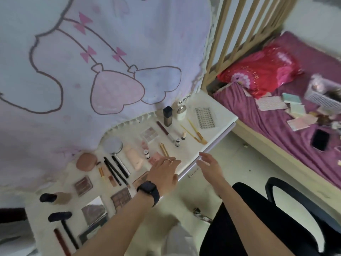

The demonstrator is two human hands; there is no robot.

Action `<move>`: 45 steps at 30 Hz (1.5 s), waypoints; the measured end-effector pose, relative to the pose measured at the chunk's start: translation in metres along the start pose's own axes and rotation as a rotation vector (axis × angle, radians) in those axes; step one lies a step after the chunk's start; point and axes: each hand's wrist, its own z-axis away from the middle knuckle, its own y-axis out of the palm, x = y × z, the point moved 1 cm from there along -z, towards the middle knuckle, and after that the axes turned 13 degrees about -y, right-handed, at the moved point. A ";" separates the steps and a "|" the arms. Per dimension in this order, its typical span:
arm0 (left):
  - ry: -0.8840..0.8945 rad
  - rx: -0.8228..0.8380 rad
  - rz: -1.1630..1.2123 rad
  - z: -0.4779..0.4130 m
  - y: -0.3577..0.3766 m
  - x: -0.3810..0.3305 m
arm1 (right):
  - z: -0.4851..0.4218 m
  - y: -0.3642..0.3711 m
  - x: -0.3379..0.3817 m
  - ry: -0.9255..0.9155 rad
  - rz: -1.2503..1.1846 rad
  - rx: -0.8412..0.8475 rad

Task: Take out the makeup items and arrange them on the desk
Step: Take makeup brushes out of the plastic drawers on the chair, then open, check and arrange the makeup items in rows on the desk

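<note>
Makeup lies spread over the white desk (217, 126): a dark foundation bottle (167, 115), a white jar (181, 112), a lash tray (205, 117), gold tweezers (195, 133), a clear palette (149, 134), a round mirror (113, 145), a pink tube (133, 157), black pencils (114, 169), a pink puff case (86, 161), brown eyeshadow palettes (83, 185) and brushes (60, 218). My left hand (163, 174), with a dark watch, rests flat with straight fingers at the desk's front edge over a pink item. My right hand (210, 166) hovers open, holding nothing, just off the desk edge.
A large pastel cartoon cloth (92, 61) hangs behind the desk. On the right stands a bed (276, 115) with purple sheet, red pillow, a phone (320, 140), cards and a white basket (323, 95). A black chair (287, 200) sits below my right arm. Wooden slats rise behind the bed.
</note>
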 end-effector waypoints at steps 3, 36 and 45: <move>0.007 -0.033 0.097 -0.011 -0.033 -0.017 | -0.009 -0.019 0.029 -0.080 0.047 -0.058; -0.259 -0.256 0.182 -0.290 0.017 -0.131 | -0.370 -0.108 0.034 -0.397 0.452 0.380; -0.439 -0.418 0.481 -0.319 0.005 -0.131 | -0.381 -0.109 0.024 -0.360 -0.283 0.230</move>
